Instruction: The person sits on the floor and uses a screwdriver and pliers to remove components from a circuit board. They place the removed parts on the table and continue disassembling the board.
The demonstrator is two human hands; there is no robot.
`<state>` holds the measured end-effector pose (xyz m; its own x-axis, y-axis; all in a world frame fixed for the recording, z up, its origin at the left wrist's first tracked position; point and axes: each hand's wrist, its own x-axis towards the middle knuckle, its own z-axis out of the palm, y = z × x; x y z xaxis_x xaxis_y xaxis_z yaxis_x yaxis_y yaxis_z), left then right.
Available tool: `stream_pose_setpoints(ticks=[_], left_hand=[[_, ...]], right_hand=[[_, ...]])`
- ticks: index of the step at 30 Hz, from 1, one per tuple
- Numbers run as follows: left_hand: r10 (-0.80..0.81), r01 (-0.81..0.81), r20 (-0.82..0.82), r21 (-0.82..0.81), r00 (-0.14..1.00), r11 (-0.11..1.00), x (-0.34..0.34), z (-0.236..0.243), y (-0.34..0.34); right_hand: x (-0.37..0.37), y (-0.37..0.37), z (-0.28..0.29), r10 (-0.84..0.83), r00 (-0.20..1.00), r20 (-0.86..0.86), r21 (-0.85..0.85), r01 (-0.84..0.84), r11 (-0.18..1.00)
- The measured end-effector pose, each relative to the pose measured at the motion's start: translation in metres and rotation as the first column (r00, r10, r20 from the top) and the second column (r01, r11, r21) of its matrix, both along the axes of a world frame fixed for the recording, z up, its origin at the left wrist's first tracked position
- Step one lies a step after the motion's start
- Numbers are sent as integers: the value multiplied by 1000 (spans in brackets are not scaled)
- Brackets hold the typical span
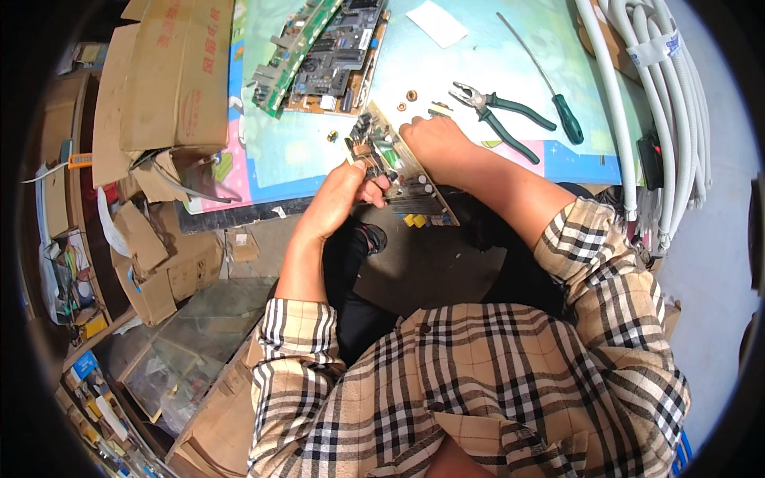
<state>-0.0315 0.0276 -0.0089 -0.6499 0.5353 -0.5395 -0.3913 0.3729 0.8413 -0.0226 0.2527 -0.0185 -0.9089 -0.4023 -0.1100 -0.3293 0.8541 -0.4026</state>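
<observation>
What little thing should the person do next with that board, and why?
Maybe move the circuit board a bit farther over the table. The left hand holds it tilted, and its lower end sticks out past the table's near edge, so a loose piece might drop there.

The camera sat on the person's head, the left one of a pair, and it looked down past the front of the body. It was so near that the checked shirt (478,358) filled much of the bottom. The left fingers (374,190) and right fingers (413,131) were a little above the middle, farther off than the shirt. The tabletop (299,151) spread across the top, and its far side was cut off. The floor (422,271) showed lower down. The very wide lens also saw cardboard boxes (179,88) at the left and white tubes (676,111) at the right. The corners were black, and straight things looked bent near the rim.
</observation>
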Motion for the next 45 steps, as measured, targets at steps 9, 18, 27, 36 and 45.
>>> stream_pose_setpoints(ticks=[9, 18, 27, 36, 45], left_hand=[[-221, 60, -406, -371, 887, 927, 12, 31, 28], [-216, 70, -361, -378, 907, 923, 11, 25, 23], [-91, 91, -20, 19, 996, 996, 2, -4, 1], [-203, 157, -202, -223, 958, 962, 11, 10, 18], [-138, 138, -37, 2, 990, 990, 10, 8, 11]], right_hand=[[-9, 2, 2, 49, 988, 149, 75, -60, 995], [-9, -7, -18, -136, 943, 305, -99, 173, 980], [-2, 0, -8, -177, 911, 372, -102, 230, 968], [-3, -1, -57, -123, 990, 63, -201, 133, 971], [5, 3, -23, -173, 916, 363, -55, 207, 977]])
